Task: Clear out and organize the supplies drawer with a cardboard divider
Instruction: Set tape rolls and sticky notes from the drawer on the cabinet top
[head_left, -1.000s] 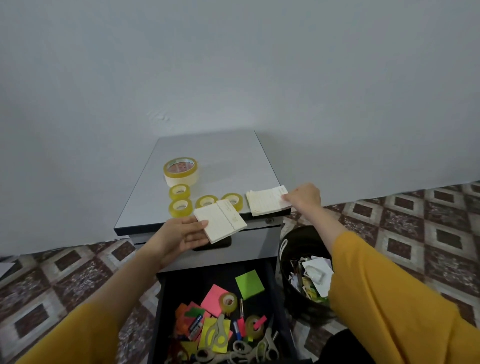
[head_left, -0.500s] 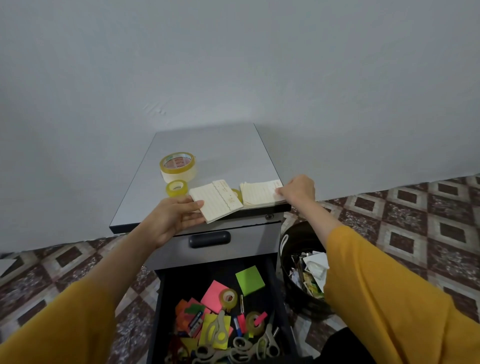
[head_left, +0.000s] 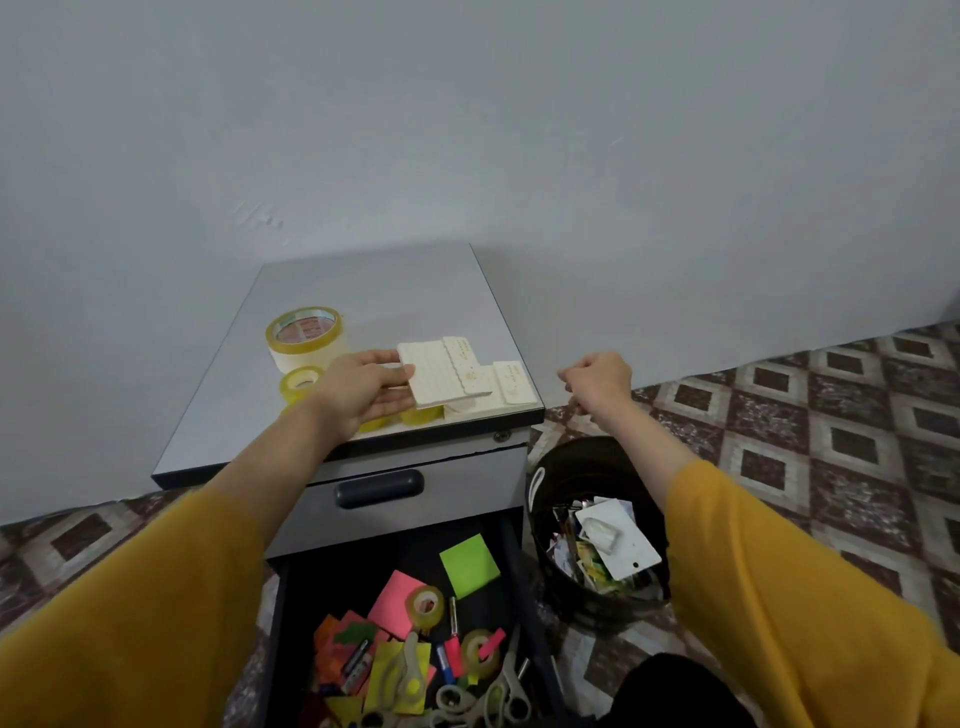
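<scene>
My left hand (head_left: 363, 392) holds a cream notepad (head_left: 441, 374) by its left edge, above the front of the grey cabinet top (head_left: 374, 291). A second cream notepad (head_left: 511, 387) lies flat at the top's front right corner, partly under the first. My right hand (head_left: 597, 382) hovers off the cabinet's right side with fingers curled, holding nothing. Below, the open drawer (head_left: 511, 582) holds sticky notes (head_left: 469, 565), tape rolls, pens and scissors (head_left: 498, 691). No cardboard divider is visible.
A large tape roll (head_left: 305, 335) and several small yellow rolls (head_left: 301, 382) sit on the cabinet's left front, partly hidden by my left hand. A black waste bin (head_left: 592, 530) full of paper scraps stands right of the drawer. Patterned tile floor surrounds it.
My left hand carried its notepad up and right onto the cabinet, overlapping the other pad. My right hand let go of the second notepad and drew back to the right.
</scene>
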